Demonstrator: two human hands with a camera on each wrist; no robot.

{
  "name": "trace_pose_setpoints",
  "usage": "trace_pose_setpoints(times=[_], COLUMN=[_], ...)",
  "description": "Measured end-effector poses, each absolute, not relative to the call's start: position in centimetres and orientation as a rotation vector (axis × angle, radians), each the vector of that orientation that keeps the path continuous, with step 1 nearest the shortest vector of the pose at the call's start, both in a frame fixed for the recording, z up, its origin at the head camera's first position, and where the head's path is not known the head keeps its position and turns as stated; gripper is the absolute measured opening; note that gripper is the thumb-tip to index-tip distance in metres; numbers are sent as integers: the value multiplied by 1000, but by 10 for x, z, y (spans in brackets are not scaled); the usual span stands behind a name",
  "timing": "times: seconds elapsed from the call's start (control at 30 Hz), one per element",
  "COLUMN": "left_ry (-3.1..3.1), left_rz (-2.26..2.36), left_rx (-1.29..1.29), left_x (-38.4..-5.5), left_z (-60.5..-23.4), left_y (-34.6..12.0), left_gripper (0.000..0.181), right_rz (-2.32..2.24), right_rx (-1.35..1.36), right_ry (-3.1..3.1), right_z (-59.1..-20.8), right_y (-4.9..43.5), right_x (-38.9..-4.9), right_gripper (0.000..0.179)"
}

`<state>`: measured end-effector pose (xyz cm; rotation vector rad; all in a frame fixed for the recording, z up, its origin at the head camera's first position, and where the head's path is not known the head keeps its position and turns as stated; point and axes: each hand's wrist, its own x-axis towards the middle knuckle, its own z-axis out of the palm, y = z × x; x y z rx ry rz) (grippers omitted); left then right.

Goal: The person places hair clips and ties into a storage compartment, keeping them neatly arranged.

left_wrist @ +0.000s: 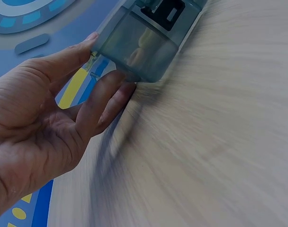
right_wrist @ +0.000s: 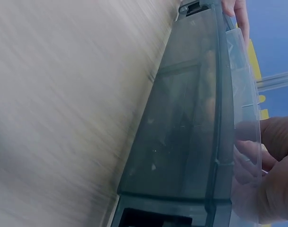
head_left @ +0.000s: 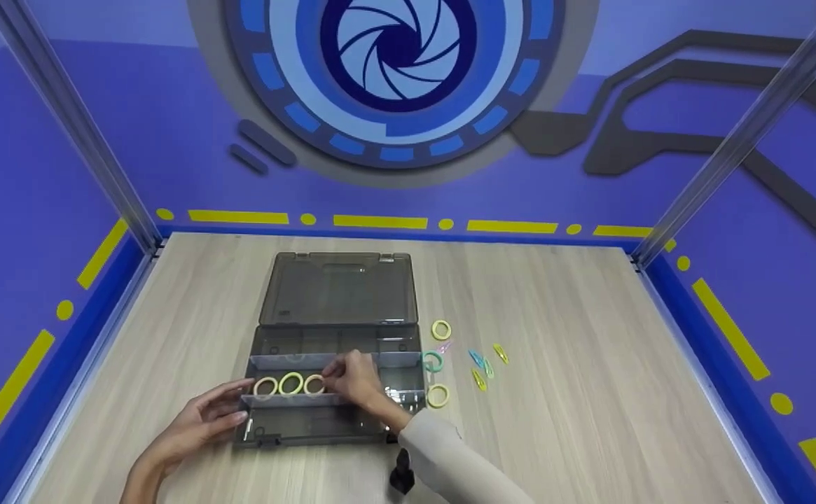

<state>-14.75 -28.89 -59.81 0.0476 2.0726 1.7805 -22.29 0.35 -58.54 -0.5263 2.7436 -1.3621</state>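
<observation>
A smoky see-through compartment box (head_left: 309, 425) lies with its lid folded back, split by clear dividers. In its middle compartment, three hair ties form a row: a pale peach one (head_left: 265, 388), a yellow-green one (head_left: 291, 383) and another peach one (head_left: 314, 383). My right hand (head_left: 356, 378) reaches in and pinches this last tie by its right edge; in the right wrist view its curled fingers (right_wrist: 272, 165) show partly through the clear divider. At the box's left end, my left hand (head_left: 201, 420) touches the wall with relaxed, spread fingers (left_wrist: 108, 92).
Right of the box lie two yellow hair ties (head_left: 441, 330) (head_left: 438, 396), a teal one (head_left: 433, 361) and several snap hair clips (head_left: 478, 359). A small black object (head_left: 402, 472) stands near the right sleeve (head_left: 450, 455). Blue panels (head_left: 379, 196) border the table.
</observation>
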Motion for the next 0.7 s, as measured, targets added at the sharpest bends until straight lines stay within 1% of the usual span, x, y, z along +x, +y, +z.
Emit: trace_pose_setpoints(times=[0.13, 0.4, 0.7], left_ry=[2065, 2078, 2083], left_rz=[1782, 1776, 1778], left_rx=[57, 75, 64], left_x=[-147, -145, -148], left_z=[-598, -598, -599], left_y=[-290, -293, -288], left_gripper=[66, 65, 66], right_rz=[-1419, -1555, -1545], right_rx=[-547, -525, -625], right_ry=[2647, 2450, 2338], right_z=[-580, -569, -551], right_y=[8, 26, 80], right_x=[-223, -221, -221], right_gripper=[1, 6, 16])
